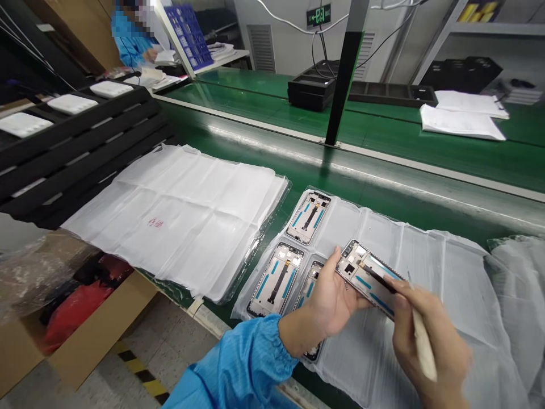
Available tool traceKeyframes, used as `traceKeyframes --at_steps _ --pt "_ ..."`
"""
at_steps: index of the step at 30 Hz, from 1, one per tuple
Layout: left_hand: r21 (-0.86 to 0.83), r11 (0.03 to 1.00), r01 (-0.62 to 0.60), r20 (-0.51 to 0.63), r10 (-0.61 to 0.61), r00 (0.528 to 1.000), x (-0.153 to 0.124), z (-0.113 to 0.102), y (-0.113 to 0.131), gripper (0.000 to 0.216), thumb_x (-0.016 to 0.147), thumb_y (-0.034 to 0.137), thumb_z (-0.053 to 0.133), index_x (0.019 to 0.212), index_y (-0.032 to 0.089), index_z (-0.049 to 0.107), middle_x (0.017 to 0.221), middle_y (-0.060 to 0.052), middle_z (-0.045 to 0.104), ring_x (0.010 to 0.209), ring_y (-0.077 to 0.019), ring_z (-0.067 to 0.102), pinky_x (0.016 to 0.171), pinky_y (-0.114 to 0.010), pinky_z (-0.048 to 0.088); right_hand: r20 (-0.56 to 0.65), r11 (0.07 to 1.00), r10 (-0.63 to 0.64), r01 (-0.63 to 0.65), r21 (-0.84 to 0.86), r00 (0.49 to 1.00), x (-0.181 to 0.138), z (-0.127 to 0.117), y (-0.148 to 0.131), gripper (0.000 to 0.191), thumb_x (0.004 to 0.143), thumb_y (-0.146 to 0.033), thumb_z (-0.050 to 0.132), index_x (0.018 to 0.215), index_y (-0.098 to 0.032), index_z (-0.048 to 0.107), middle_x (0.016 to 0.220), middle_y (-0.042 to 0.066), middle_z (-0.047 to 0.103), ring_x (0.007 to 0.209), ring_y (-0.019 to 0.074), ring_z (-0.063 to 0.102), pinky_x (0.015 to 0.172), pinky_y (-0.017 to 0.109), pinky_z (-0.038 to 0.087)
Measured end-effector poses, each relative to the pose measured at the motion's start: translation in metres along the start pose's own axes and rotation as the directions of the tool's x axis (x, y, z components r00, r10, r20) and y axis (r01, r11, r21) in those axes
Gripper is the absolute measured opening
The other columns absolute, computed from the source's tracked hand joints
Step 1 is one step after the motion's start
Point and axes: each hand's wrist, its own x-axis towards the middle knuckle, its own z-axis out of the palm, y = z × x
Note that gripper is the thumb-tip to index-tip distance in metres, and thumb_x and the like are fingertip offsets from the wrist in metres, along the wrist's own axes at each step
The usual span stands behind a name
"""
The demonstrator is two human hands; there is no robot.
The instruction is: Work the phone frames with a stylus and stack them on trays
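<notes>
A phone mid-frame [355,270] with blue strips and a black ribbon cable lies tilted in my left hand [330,304]; fingers and thumb close on its left end. My right hand [426,335] is at the frame's other end, its fingertips by the black cable. Between those fingers it grips a slim tool with a cream handle [423,346]; the tool's kind cannot be made out. Below both hands spreads a clear plastic tray [404,250] with thin film over it. Similar frames [279,281] sit in its left pockets, one partly hidden by my left hand.
Left of the tray is a stack of trays under white sheeting [183,210] on the green bench. A black upright post [340,91] rises at the bench's back rail. An open cardboard box [102,324] stands below left. Another person [131,42] sits at the far left.
</notes>
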Motion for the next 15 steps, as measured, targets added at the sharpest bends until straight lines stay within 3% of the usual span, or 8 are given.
traceKeyframes --at_steps 1,2,4,6,8,12,15 --pt "0.018 1.0 0.01 -0.004 -0.01 1.0 0.0 0.0 0.0 0.077 0.109 0.061 0.018 0.136 0.006 0.065 0.121 -0.02 0.071 0.089 -0.0256 0.07 0.072 -0.033 0.052 0.048 1.0 0.005 -0.004 -0.025 0.999 0.0 -0.001 0.005 0.013 0.111 -0.014 0.059 0.124 -0.015 0.061 0.125 0.008 0.066 0.117 0.0207 0.064 0.102 0.032 0.051" --pt "0.027 1.0 0.014 -0.005 -0.014 1.0 0.001 -0.001 -0.001 0.078 0.109 0.062 0.017 0.136 0.006 0.065 0.121 -0.021 0.071 0.086 -0.0238 0.07 0.068 -0.03 0.05 0.11 0.999 0.01 -0.006 -0.031 0.994 -0.002 -0.002 0.011 0.016 0.114 -0.029 0.061 0.121 -0.016 0.059 0.133 0.009 0.063 0.123 0.0229 0.062 0.103 0.033 0.051" --pt "0.027 1.0 0.009 0.018 -0.01 1.0 0.002 -0.003 -0.002 0.079 0.109 0.062 0.018 0.137 0.004 0.064 0.124 -0.021 0.07 0.083 -0.0209 0.068 0.063 -0.026 0.045 0.249 0.999 0.045 -0.04 -0.025 0.968 -0.006 -0.004 0.023 0.042 0.113 -0.06 0.057 0.118 -0.018 0.054 0.139 0.009 0.06 0.129 0.0247 0.061 0.096 0.033 0.055" --pt "0.024 1.0 0.012 0.059 -0.014 0.998 0.004 -0.004 -0.003 0.082 0.109 0.064 0.017 0.136 0.002 0.064 0.123 -0.023 0.069 0.086 -0.0216 0.069 0.062 -0.025 0.043 0.342 0.995 0.102 -0.099 -0.027 0.934 -0.012 -0.004 0.034 0.053 0.109 -0.073 0.053 0.115 -0.021 0.051 0.137 0.009 0.062 0.124 0.0239 0.064 0.082 0.031 0.058" --pt "0.032 0.998 0.046 0.076 -0.049 0.996 0.005 -0.006 -0.004 0.087 0.108 0.068 0.015 0.134 0.001 0.064 0.12 -0.024 0.07 0.089 -0.0239 0.07 0.065 -0.027 0.045 0.371 0.987 0.153 -0.16 -0.014 0.916 -0.017 -0.004 0.037 0.048 0.108 -0.069 0.056 0.112 -0.022 0.05 0.135 0.008 0.063 0.12 0.0237 0.066 0.077 0.03 0.059" --pt "0.075 0.984 0.159 0.002 -0.159 0.987 0.001 -0.004 -0.003 0.079 0.109 0.064 0.021 0.122 0.0 0.065 0.11 -0.023 0.071 0.078 -0.0229 0.069 0.062 -0.029 0.049 0.331 0.902 0.345 -0.408 0.14 0.878 -0.026 -0.018 0.018 0.035 0.097 -0.046 0.075 0.102 -0.02 0.052 0.132 0.009 0.065 0.117 0.0228 0.067 0.086 0.026 0.057" --pt "0.129 0.972 0.198 -0.103 -0.185 0.977 -0.003 -0.001 0.003 0.045 0.111 0.038 0.04 0.109 0.0 0.064 0.101 -0.022 0.072 0.08 -0.0227 0.072 0.071 -0.031 0.056 0.301 0.731 0.436 -0.529 0.432 0.848 -0.048 -0.043 -0.001 0.034 0.091 -0.038 0.075 0.102 -0.021 0.047 0.139 0.01 0.06 0.121 0.0217 0.066 0.098 0.028 0.055"
